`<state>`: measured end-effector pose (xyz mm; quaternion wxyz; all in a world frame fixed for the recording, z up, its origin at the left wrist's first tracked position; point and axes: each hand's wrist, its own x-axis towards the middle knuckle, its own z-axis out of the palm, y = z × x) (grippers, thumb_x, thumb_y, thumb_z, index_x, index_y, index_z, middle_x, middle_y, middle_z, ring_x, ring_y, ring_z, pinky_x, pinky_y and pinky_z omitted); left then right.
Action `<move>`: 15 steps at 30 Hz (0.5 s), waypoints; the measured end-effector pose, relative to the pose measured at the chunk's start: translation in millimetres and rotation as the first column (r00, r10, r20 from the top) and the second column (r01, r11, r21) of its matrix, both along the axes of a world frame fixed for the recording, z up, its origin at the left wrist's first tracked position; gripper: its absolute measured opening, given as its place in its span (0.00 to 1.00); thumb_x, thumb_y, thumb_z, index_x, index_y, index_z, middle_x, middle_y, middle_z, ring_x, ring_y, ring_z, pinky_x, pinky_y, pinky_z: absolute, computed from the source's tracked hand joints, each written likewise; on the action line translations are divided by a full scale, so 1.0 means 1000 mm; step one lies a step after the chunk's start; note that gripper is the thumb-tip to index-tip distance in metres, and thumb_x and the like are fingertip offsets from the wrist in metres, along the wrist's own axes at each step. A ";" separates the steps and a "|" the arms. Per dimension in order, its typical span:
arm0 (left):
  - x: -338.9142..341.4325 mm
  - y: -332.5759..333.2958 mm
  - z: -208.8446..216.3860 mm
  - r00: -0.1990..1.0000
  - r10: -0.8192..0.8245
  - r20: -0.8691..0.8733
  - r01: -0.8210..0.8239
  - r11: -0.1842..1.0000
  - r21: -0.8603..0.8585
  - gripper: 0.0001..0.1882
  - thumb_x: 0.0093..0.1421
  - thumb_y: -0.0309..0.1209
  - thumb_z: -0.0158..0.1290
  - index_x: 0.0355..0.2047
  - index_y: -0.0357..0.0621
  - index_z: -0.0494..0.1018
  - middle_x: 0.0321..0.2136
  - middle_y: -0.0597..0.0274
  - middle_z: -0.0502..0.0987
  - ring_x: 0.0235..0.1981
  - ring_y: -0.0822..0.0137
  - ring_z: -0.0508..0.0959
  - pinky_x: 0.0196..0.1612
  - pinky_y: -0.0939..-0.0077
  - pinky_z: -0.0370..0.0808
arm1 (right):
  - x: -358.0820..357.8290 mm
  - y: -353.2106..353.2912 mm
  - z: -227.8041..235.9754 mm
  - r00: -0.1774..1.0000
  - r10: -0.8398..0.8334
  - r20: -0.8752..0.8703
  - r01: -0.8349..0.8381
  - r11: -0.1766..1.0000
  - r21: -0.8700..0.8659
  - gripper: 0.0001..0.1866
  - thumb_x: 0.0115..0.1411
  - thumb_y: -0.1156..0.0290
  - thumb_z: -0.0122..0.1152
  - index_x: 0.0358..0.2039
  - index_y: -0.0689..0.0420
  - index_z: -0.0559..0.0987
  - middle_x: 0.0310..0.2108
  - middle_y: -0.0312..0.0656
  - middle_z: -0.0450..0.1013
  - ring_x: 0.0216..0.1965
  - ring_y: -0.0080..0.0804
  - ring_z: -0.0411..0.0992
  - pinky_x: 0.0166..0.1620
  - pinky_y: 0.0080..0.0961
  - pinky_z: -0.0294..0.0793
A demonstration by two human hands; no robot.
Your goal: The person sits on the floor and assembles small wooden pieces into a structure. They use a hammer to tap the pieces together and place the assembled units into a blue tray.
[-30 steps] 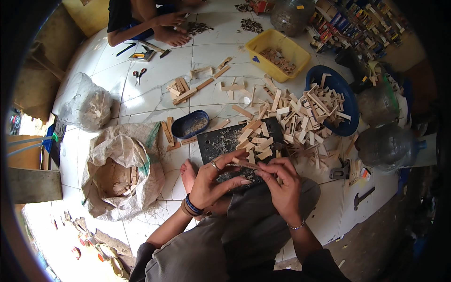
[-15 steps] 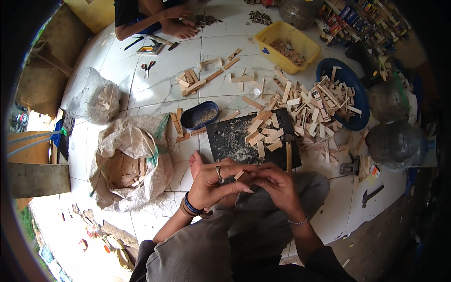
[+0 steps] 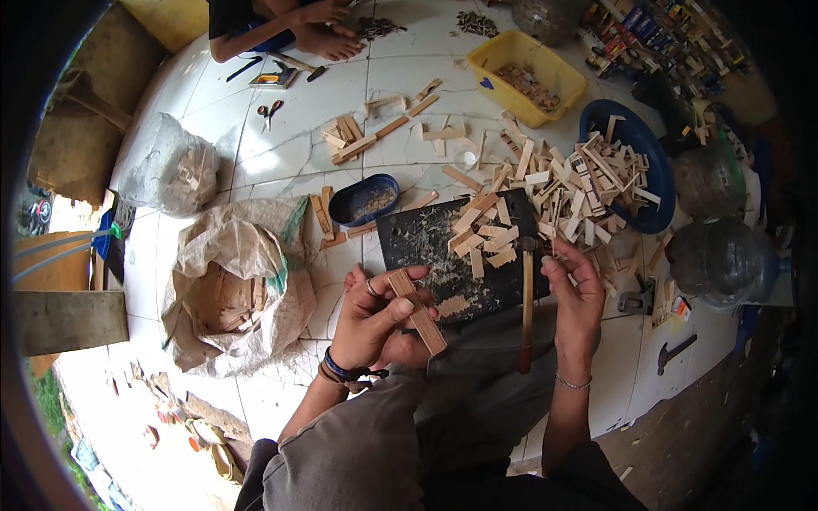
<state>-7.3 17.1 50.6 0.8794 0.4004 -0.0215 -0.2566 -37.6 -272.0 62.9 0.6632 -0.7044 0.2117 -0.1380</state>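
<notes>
Wood strip point(image 3: 417, 312) pinched in left hand point(image 3: 375, 319) fingers over lap | right hand point(image 3: 575, 298) fingers curled, pinching something too small to tell | hammer point(image 3: 527, 298) on dark board point(image 3: 417, 247).

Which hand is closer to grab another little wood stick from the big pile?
Probably the right hand. It sits beside the pile of wood pieces, with only a thin sliver in its fingertips. The left hand is farther away and already grips a wooden strip.
</notes>
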 end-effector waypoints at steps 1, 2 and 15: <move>-0.001 0.001 -0.002 1.000 -0.007 0.012 0.007 1.000 0.018 0.23 0.70 0.28 0.59 0.62 0.33 0.71 0.44 0.53 0.82 0.46 0.60 0.84 0.52 0.66 0.82 | 0.000 -0.008 -0.002 1.000 0.002 0.029 0.000 0.999 -0.048 0.12 0.68 0.72 0.67 0.51 0.59 0.83 0.40 0.33 0.80 0.40 0.16 0.75 0.42 0.16 0.72; -0.001 0.001 -0.004 1.000 0.011 0.004 -0.011 0.999 0.030 0.24 0.69 0.30 0.60 0.62 0.33 0.71 0.44 0.54 0.81 0.45 0.59 0.84 0.52 0.64 0.81 | 0.000 -0.015 -0.004 0.996 -0.089 -0.027 0.084 0.983 -0.166 0.13 0.68 0.71 0.68 0.51 0.58 0.83 0.40 0.33 0.80 0.40 0.17 0.75 0.42 0.17 0.72; 0.005 -0.016 -0.020 0.956 0.102 0.276 -0.199 0.915 0.350 0.24 0.63 0.22 0.65 0.59 0.38 0.73 0.44 0.59 0.84 0.46 0.68 0.84 0.54 0.71 0.78 | 0.001 0.022 -0.045 0.954 0.246 -0.173 -0.285 0.554 -0.782 0.13 0.66 0.58 0.68 0.44 0.52 0.82 0.35 0.38 0.79 0.38 0.38 0.76 0.50 0.37 0.67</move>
